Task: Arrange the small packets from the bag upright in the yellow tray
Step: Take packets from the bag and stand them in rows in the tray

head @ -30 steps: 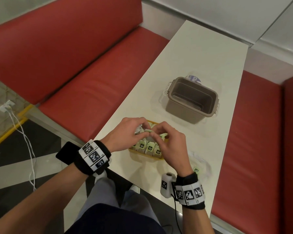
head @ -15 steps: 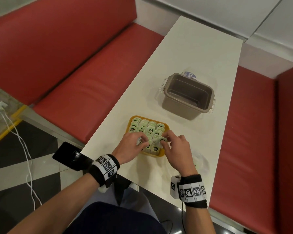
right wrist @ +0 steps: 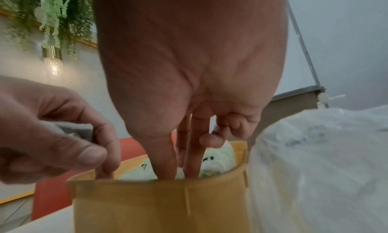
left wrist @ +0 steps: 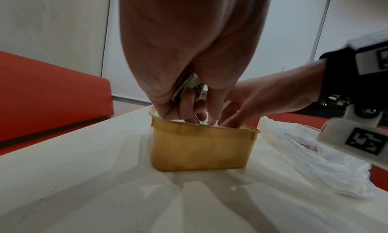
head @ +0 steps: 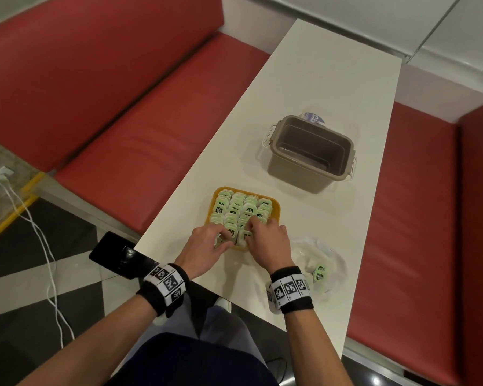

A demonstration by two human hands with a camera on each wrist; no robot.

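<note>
The yellow tray (head: 275,208) stands on the white table, packed with rows of upright green packets (head: 239,207). My left hand (head: 223,238) is at the tray's near left corner; in the left wrist view it (left wrist: 189,115) grips a few packets (left wrist: 192,85) in its palm while its fingertips dip inside. My right hand (head: 248,228) is at the near row. In the right wrist view its (right wrist: 180,173) thumb and straight fingers pinch a packet down between the others (right wrist: 218,158). The clear plastic bag (head: 329,254) lies to the right with one green packet (head: 319,271) inside.
An open brown bin (head: 296,174) stands farther along the table, with a blue-labelled item (head: 314,118) behind it. A dark phone (head: 115,253) is by my left wrist, off the table's left edge. Red bench seats (head: 123,168) run along both sides.
Both hands have come down from above the tray, where they held packets together, to its near row. The rows farther back are now uncovered.
</note>
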